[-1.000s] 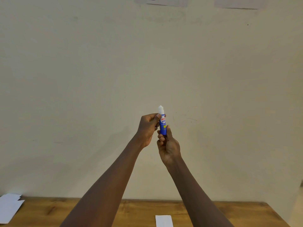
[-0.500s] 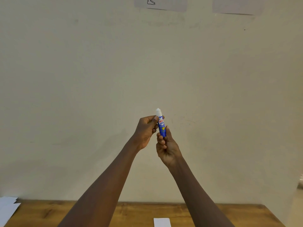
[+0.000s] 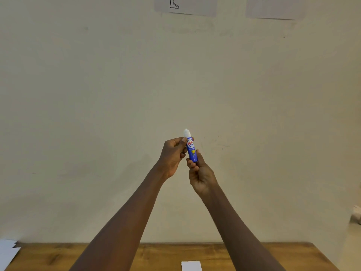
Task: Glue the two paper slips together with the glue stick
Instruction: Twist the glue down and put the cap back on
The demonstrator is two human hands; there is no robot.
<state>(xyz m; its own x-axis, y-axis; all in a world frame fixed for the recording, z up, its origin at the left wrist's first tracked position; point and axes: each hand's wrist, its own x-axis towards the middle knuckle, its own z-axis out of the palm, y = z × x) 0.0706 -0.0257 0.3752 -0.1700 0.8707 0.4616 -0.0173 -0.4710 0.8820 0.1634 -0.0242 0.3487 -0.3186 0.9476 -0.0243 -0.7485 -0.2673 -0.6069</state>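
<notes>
Held upright in front of the wall, the blue cylindrical glue stick [image 3: 191, 148] shows its white tip. The left hand [image 3: 172, 156] pinches its top; the right hand [image 3: 201, 174] grips its base.

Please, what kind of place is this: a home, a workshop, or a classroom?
Probably a classroom or study room: printed sheets hang on the plain wall, one showing a drawn foot, and a wooden table bears a white paper slip.
</notes>
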